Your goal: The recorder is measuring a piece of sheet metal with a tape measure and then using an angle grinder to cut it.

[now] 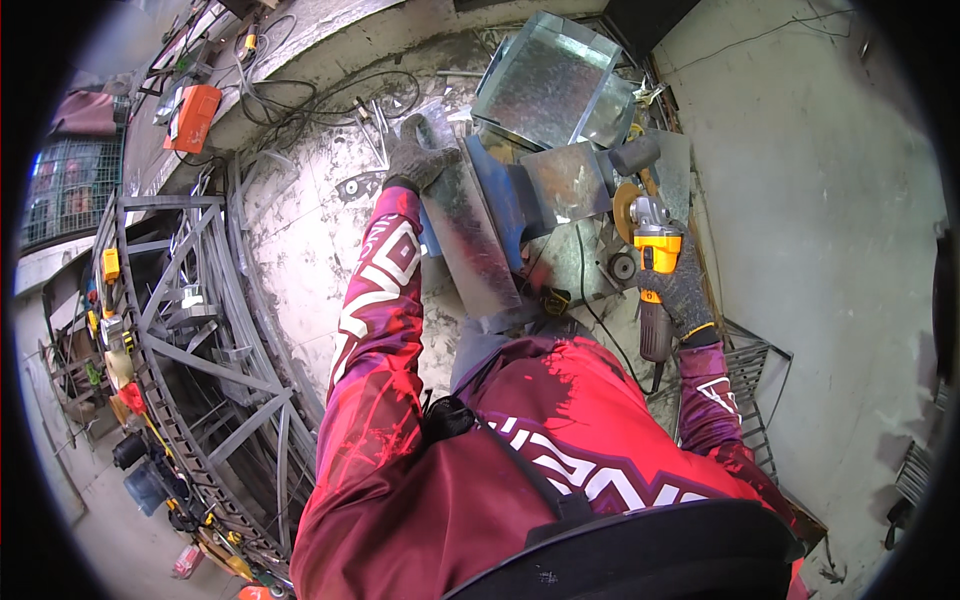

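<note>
My left hand (pixel 418 162), in a dark grey glove, reaches forward and closes over the far end of a long bent sheet-metal panel (pixel 468 235). The panel slants back toward my lap beside a blue metal stand (pixel 497 195). On the right, my gloved right hand (pixel 690 298) grips a yellow-and-silver angle grinder (pixel 658 250) by its body. Its brown disc (pixel 626 212) is at the far end, apart from the panel, and its cord trails down from the rear. Just beyond the disc lies a dark-headed mallet (pixel 635 155).
An open galvanized metal box (pixel 548 82) stands ahead, with a square metal plate (pixel 567 183) nearer me. A metal rack (pixel 215 370) holding long bars fills the left. An orange case (pixel 193 118) and coiled cables (pixel 290 105) lie far left. A pale wall (pixel 820 250) rises on the right.
</note>
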Motion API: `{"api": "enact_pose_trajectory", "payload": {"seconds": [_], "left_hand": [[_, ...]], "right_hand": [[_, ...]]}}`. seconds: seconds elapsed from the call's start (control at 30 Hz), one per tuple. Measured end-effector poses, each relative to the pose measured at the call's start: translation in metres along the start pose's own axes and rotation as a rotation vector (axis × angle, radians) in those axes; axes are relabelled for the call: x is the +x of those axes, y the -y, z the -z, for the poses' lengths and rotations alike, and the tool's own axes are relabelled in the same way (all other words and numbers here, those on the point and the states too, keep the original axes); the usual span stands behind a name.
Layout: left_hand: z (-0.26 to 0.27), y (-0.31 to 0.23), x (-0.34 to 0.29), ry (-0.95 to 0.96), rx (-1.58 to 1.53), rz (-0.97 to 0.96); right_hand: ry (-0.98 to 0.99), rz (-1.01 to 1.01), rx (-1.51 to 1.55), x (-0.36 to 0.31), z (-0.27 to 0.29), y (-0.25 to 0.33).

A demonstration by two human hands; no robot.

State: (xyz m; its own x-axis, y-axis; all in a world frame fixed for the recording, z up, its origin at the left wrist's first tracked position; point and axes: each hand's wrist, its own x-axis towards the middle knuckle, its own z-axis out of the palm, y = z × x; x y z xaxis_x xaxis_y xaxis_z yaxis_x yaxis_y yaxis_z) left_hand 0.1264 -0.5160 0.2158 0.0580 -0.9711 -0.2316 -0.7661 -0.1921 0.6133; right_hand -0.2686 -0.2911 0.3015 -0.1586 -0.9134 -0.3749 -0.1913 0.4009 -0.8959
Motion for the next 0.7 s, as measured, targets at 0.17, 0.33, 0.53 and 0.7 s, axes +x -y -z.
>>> {"api": "enact_pose_trajectory", "payload": {"seconds": [0.17, 0.33, 0.53, 0.7], "left_hand": [[-0.028, 0.029, 0.016, -0.247, -0.176, 0.127], [-0.037, 0.043, 0.008, -0.428, -0.375, 0.191], [-0.017, 0.036, 0.005, -0.368, -0.969, 0.158], [0.004, -0.017, -0.023, -0.257, -1.137, 0.088]], "right_hand": [[-0.021, -0.002, -0.053, -0.005, -0.004, -0.002], [-0.047, 0.104, -0.028, -0.004, -0.003, -0.012], [-0.002, 0.062, 0.055, 0.000, 0.002, -0.020], [0.036, 0.031, 0.110, -0.002, -0.002, -0.005]]}}
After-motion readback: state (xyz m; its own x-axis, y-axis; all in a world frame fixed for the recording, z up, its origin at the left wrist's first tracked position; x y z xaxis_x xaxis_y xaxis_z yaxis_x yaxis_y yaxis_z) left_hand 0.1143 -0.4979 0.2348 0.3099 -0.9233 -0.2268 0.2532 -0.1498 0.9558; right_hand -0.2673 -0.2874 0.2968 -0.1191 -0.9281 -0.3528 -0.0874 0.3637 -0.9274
